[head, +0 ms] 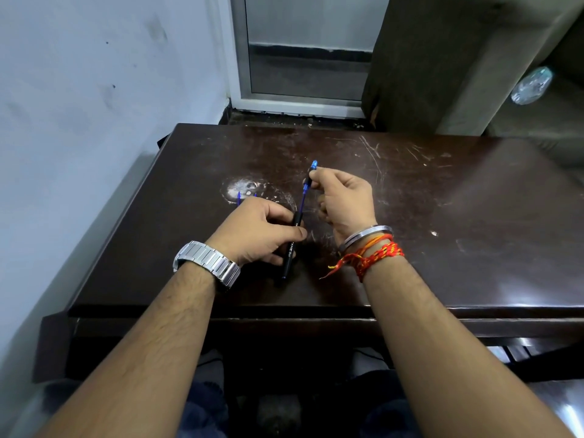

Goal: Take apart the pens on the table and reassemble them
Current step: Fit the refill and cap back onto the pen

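Observation:
My left hand (259,230) grips a black pen barrel (289,252) with white lettering, held slanted above the dark table (442,216). My right hand (344,197) pinches the blue tip section (308,181) with its refill, which runs down into the top of the barrel. A blue point (313,164) sticks up past my right fingers. Behind my left hand, small blue pen parts (239,197) poke into view on the table, mostly hidden by the hand.
The scratched brown table has a white worn patch (243,186) near its middle. A wall runs along the left edge. A window frame (300,102) and a dark curtain (410,58) stand behind the far edge.

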The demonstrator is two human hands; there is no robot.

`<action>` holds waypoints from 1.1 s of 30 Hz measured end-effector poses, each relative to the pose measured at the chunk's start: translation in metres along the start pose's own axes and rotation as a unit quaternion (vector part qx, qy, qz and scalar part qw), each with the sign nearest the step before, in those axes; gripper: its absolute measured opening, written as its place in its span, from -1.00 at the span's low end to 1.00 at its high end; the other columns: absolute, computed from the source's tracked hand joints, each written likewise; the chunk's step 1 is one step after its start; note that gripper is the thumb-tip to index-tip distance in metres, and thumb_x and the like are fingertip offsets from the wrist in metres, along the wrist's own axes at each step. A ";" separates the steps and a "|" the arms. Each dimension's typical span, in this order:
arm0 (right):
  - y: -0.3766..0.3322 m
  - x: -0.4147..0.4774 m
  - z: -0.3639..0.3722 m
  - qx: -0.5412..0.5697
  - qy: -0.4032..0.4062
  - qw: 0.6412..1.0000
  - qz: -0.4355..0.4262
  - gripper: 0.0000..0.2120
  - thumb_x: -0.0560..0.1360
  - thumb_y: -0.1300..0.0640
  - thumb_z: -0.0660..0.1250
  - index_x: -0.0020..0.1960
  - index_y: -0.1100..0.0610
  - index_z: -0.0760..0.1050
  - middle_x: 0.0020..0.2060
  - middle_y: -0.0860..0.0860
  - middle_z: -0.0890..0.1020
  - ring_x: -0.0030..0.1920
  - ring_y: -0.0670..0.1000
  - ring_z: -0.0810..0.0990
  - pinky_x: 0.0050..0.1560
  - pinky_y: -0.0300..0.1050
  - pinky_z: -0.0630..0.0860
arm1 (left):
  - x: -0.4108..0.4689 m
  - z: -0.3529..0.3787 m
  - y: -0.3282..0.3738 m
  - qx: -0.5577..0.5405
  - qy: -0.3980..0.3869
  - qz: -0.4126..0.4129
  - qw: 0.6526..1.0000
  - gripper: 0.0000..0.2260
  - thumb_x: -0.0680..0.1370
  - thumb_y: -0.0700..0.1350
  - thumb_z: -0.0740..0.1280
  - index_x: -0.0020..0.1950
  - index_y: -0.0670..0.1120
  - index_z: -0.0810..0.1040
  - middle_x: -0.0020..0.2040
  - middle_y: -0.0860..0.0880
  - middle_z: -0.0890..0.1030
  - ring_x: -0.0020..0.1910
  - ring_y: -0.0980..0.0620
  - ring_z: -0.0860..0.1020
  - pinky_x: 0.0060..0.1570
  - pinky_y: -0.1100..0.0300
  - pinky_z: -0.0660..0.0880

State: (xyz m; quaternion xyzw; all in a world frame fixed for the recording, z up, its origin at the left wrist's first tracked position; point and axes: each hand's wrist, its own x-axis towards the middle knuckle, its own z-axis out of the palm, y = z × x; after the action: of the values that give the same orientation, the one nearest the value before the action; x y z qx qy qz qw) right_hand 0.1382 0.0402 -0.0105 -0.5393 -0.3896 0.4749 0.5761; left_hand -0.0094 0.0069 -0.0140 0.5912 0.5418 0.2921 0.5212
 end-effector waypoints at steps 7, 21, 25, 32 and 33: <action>0.004 -0.004 0.004 -0.037 -0.066 0.997 -0.016 -0.82 0.44 0.21 0.41 -0.33 0.08 0.64 -0.46 -0.14 0.59 -0.51 -0.23 0.46 -0.37 -0.29 0.35 | 0.004 -0.002 -0.001 -0.002 0.104 0.036 0.994 -0.87 0.43 -0.12 0.52 -0.25 0.12 0.72 -0.40 0.00 0.67 -0.39 0.02 0.64 -0.38 0.11 0.60; 0.000 -0.010 0.007 -0.020 -0.073 0.997 0.000 -0.80 0.45 0.23 0.39 -0.34 0.09 0.63 -0.33 0.05 0.71 -0.49 -0.17 0.53 -0.46 -0.31 0.44 | 0.001 0.001 0.002 0.025 0.098 0.066 0.993 -0.96 0.45 -0.12 0.52 -0.13 -0.05 0.73 -0.18 -0.29 0.68 -0.29 -0.16 0.65 -0.23 -0.19 0.66; -0.005 -0.014 0.007 0.007 -0.083 0.996 0.019 -0.85 0.47 0.28 0.36 -0.25 0.16 0.61 -0.33 0.08 0.70 -0.53 -0.19 0.53 -0.54 -0.36 0.40 | 0.003 0.002 0.000 0.029 0.100 0.057 0.993 -0.98 0.46 -0.13 0.51 -0.17 -0.01 0.72 -0.25 -0.19 0.68 -0.29 -0.08 0.64 -0.24 -0.16 0.66; -0.005 -0.014 0.008 -0.012 -0.089 0.995 0.039 -0.80 0.50 0.28 0.28 -0.26 0.16 0.58 -0.27 0.09 0.71 -0.57 -0.19 0.52 -0.59 -0.37 0.37 | 0.005 0.005 -0.002 0.004 0.077 0.038 0.996 -0.94 0.52 -0.16 0.44 -0.08 -0.07 0.72 -0.13 -0.33 0.69 -0.26 -0.18 0.69 -0.15 -0.21 0.65; -0.005 -0.014 0.008 -0.015 -0.092 0.995 0.043 -0.80 0.50 0.27 0.27 -0.27 0.15 0.58 -0.27 0.09 0.72 -0.57 -0.19 0.53 -0.59 -0.36 0.37 | 0.006 0.005 -0.002 -0.010 0.073 0.034 0.997 -0.94 0.53 -0.18 0.43 -0.07 -0.09 0.72 -0.16 -0.32 0.69 -0.32 -0.11 0.67 -0.16 -0.19 0.64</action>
State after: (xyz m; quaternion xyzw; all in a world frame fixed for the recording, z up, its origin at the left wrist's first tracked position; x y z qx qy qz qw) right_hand 0.1278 0.0287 -0.0040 -0.5181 -0.4249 0.5407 0.5086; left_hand -0.0043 0.0107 -0.0184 0.5811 0.5554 0.3570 0.4758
